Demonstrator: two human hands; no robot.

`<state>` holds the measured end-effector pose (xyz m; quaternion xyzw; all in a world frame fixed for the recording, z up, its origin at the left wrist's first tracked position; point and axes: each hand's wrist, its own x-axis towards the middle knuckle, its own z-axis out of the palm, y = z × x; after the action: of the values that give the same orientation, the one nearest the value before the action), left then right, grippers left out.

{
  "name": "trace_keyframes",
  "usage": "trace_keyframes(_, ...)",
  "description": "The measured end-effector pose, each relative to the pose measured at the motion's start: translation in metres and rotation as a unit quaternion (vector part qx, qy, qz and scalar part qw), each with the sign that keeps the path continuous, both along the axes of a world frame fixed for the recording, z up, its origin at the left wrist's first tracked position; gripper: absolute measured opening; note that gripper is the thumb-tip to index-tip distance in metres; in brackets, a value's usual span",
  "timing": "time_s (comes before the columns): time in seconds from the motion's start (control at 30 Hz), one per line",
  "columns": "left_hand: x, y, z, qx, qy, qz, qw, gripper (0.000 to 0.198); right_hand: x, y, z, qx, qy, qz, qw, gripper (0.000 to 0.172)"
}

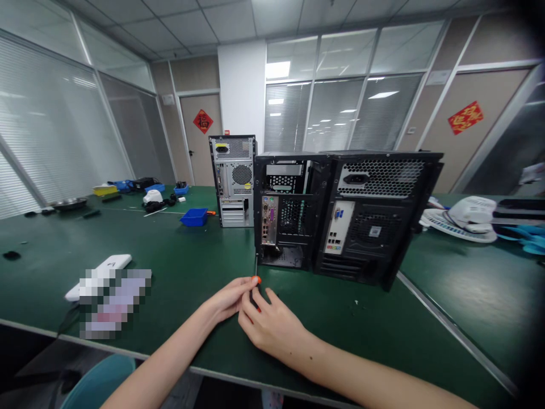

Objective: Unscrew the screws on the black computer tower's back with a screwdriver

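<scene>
Both my hands are closed around a screwdriver (256, 279) with an orange and black handle. My left hand (232, 296) pinches it near the front of the handle, while my right hand (272, 321) wraps its back end. Its thin shaft points away from me, toward the lower left corner of an open black computer case (315, 227); whether the tip touches a screw there I cannot tell. Inside that case's rear, a port plate (269, 221) and bare mesh show. Against its right side stands a second black computer case (374, 221), rear toward me.
A silver-backed computer tower (233, 187) stands behind on the left, beside a blue tray (194, 217). On the left of the green table (179, 267) lie a white device (104, 272) and a blurred-out flat object (117, 304). White fan parts (470, 218) lie at right.
</scene>
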<state>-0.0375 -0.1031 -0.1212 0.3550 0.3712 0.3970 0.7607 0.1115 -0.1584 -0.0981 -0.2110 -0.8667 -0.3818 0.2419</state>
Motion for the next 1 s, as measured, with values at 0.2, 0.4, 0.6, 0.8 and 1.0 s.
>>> trace_keyframes(0.2,0.0002,-0.0013,0.0032,-0.003,-0.001,-0.007,1.0,0.04,0.0002,0.0005,-0.0041,-0.014,-0.015,-0.015,1.0,0.023)
trace_keyframes(0.4,-0.001,-0.0002,0.0018,-0.009,0.001,-0.002,1.0,0.038,-0.0006,-0.0005,-0.002,0.013,0.025,-0.02,0.999,0.022)
trace_keyframes(0.6,-0.0008,-0.0002,0.0024,-0.013,-0.004,0.002,1.0,0.037,-0.0011,-0.0019,0.0024,0.014,0.04,-0.029,0.999,0.02)
trace_keyframes(0.8,0.0009,-0.002,0.0072,-0.008,0.0,-0.007,1.0,0.038,-0.0008,-0.0011,0.0021,0.016,0.039,-0.04,0.998,0.019)
trace_keyframes(1.0,0.0009,-0.0032,0.0085,-0.009,0.0,-0.006,1.0,0.037,-0.0003,-0.002,0.0035,0.015,0.036,-0.056,0.998,0.018)
